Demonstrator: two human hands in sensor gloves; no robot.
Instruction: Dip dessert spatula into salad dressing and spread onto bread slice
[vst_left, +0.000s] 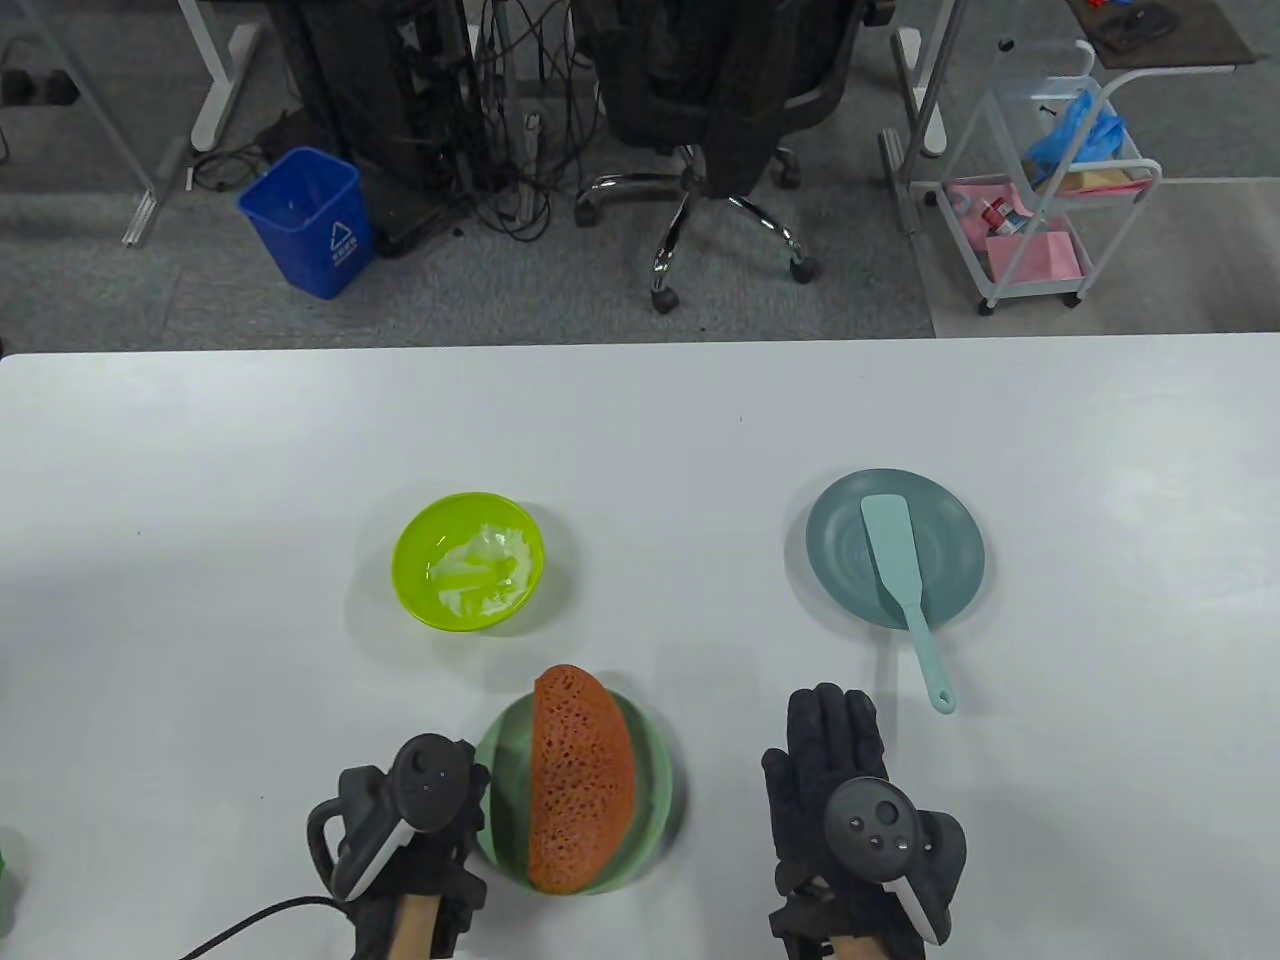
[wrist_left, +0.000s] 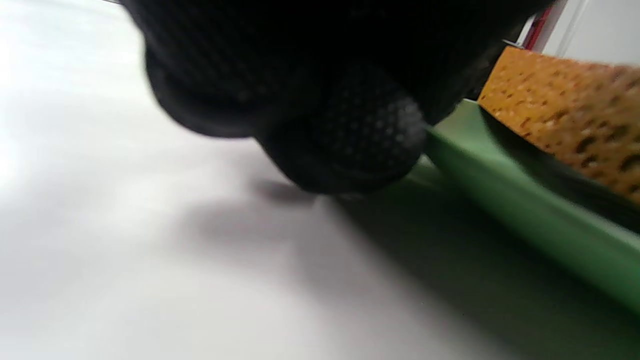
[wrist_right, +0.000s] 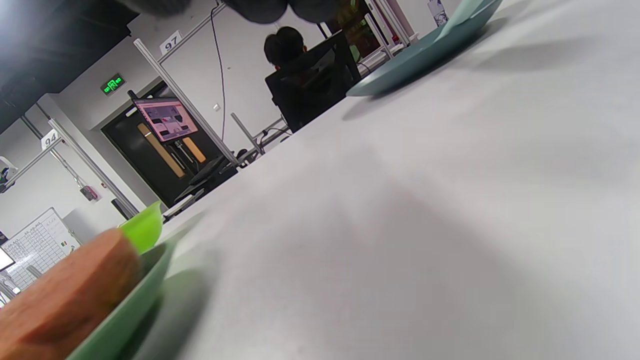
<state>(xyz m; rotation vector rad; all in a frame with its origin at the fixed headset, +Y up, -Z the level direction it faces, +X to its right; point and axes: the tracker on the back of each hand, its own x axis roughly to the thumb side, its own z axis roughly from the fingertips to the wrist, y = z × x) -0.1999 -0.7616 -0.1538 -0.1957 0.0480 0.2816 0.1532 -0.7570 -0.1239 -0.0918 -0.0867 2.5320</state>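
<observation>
A light teal dessert spatula (vst_left: 893, 555) lies on a teal plate (vst_left: 838, 520) at the right, its handle sticking out over the near rim. A lime bowl (vst_left: 410, 590) holds white salad dressing (vst_left: 480, 570). An orange-brown bread slice (vst_left: 580, 780) lies on a green plate (vst_left: 655, 770) at the front. My left hand (vst_left: 440, 800) rests at that plate's left rim. In the left wrist view its curled fingers (wrist_left: 345, 130) sit against the green plate's rim (wrist_left: 525, 210), beside the bread (wrist_left: 565, 115). My right hand (vst_left: 830, 740) lies flat and empty on the table, short of the spatula handle.
The right wrist view shows the teal plate (wrist_right: 415, 55) ahead, with the bread (wrist_right: 65, 300), green plate (wrist_right: 125, 310) and lime bowl (wrist_right: 145, 230) to the left. Beyond the table's far edge stand a chair (vst_left: 700, 120), a blue bin (vst_left: 305, 220) and a cart (vst_left: 1050, 190).
</observation>
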